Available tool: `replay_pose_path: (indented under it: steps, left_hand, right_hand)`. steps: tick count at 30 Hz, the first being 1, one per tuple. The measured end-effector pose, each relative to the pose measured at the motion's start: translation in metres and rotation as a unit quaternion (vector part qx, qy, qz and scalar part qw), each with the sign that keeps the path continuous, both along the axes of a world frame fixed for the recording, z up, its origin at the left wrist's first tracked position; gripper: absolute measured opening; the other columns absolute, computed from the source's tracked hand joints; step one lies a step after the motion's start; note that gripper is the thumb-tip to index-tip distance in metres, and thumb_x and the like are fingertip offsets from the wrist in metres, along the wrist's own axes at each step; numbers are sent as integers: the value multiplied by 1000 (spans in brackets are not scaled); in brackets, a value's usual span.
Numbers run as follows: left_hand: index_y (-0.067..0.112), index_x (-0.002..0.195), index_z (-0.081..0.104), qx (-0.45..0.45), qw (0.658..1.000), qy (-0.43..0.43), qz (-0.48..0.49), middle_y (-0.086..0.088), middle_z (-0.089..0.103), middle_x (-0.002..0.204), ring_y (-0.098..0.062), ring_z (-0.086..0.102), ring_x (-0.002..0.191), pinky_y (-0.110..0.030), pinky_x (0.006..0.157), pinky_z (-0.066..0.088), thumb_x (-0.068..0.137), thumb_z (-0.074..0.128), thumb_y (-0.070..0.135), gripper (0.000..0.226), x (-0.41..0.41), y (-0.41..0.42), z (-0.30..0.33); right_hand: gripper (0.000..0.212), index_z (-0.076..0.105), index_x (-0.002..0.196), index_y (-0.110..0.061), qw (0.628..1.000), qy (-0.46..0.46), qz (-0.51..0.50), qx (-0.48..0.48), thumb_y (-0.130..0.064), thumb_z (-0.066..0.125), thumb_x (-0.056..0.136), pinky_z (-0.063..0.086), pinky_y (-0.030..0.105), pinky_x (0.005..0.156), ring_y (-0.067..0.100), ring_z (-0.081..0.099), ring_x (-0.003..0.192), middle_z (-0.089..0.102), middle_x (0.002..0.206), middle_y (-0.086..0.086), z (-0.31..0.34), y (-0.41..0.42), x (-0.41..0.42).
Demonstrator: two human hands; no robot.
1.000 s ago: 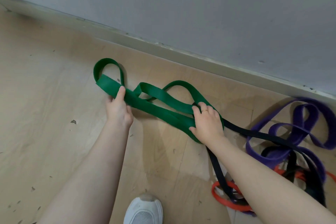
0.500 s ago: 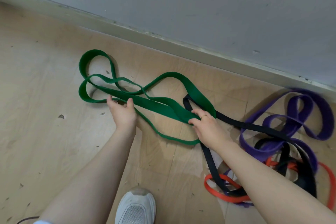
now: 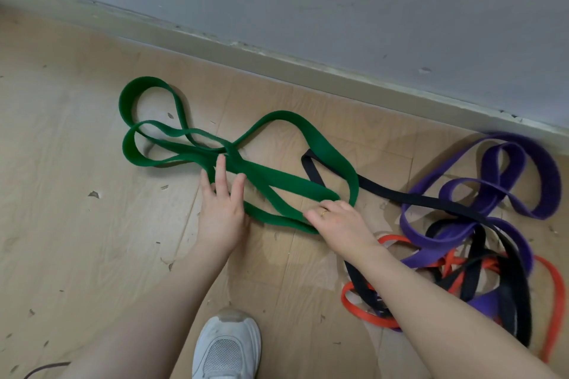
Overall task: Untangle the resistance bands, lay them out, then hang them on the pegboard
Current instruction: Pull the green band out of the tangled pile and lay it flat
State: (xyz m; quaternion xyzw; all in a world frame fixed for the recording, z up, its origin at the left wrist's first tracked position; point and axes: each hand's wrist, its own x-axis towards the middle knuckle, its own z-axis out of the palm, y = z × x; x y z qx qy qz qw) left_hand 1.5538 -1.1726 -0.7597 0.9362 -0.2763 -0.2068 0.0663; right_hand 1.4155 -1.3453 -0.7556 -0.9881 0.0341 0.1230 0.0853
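Observation:
A green resistance band [image 3: 326, 144] lies in several loops on the wooden floor, spread from left to right. My left hand [image 3: 222, 209] rests open at its middle, fingers apart, fingertips touching the crossed green strands. My right hand [image 3: 340, 221] lies over the band's right end; its fingers curl down onto the band and I cannot see whether they grip it. A black band [image 3: 400, 197] runs from under the green loop into a tangle with a purple band [image 3: 545, 181] and an orange band [image 3: 555, 289] at the right. No pegboard is in view.
A grey wall with a baseboard [image 3: 277, 63] runs diagonally behind the bands. My white shoe [image 3: 228, 348] stands at the bottom centre. A dark cable [image 3: 46, 367] shows at the bottom left corner. Bare wooden floor [image 3: 61, 194] stretches to the left.
The green band has been pulled apart from a bunched strip into wider loops on the floor. My left hand let go and now lies open on it. My right hand lowered its end.

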Motion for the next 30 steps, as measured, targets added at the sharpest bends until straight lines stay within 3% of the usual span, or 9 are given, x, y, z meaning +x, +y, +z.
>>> replay_pose_path:
  steps: [4,7,11,14,16,20,23,25,30]
  left_hand:
    - [12,133,32,-2,985,-107,-137,-23,15,149,-44,16,137,-55,111,16,64,71,-1,80,-18,14,-20]
    - [13,137,32,-46,956,-158,-243,-19,15,153,-34,12,142,-50,111,11,79,47,3,60,-21,15,-28]
    - [10,120,52,-12,943,-110,-314,-17,61,120,-35,59,111,-49,97,43,80,45,8,41,-12,3,-33]
    - [5,102,63,-9,938,-101,-332,-16,65,99,-33,65,88,-45,81,53,70,61,6,32,-8,0,-34]
    - [6,94,63,-23,944,-93,-315,-13,64,89,-31,64,78,-38,73,54,76,46,9,25,-5,-3,-28]
    - [12,131,45,-10,977,-4,-213,-9,56,121,-30,53,112,-37,91,41,93,37,8,38,1,-11,-8]
    - [8,124,53,-62,972,7,-225,-13,60,110,-33,58,99,-37,79,47,85,52,-2,40,0,-15,4]
    - [6,108,60,-64,957,0,-282,-14,60,94,-33,61,85,-34,64,48,78,61,-2,31,-6,-19,9]
    - [10,126,43,61,939,9,-338,-8,46,122,-26,45,113,-33,78,43,91,43,3,35,-35,-49,9]
  right_hand:
    - [51,68,95,-12,999,43,19,-1,-6,86,48,51,39,87,27,65,94,68,96,8,-12,4,-12]
    - [49,67,109,-15,998,36,14,-54,-29,81,64,25,51,109,29,58,114,65,109,10,-5,-10,-25]
    - [68,62,118,-7,998,13,12,-65,0,72,52,39,50,101,25,60,113,67,109,8,1,-31,-34]
    - [46,68,100,-10,997,15,25,-69,1,73,55,52,34,79,25,64,101,69,97,6,1,-28,-25]
    - [33,69,85,-14,994,38,35,-101,-5,79,54,45,33,76,23,64,94,69,88,4,2,-24,-17]
    - [30,71,86,-14,993,-26,17,-111,0,72,59,28,38,84,24,65,87,69,82,4,12,-38,-7]
    - [30,71,94,-15,991,-58,24,-118,-5,54,72,33,39,90,25,64,96,69,89,4,37,-48,-17]
    - [27,70,91,-16,990,-8,21,-139,-7,65,67,43,39,88,25,63,96,69,89,3,51,-54,-36]
    - [24,69,85,-14,966,155,-115,-172,-12,79,64,46,34,74,27,60,88,68,84,5,64,-64,-72]
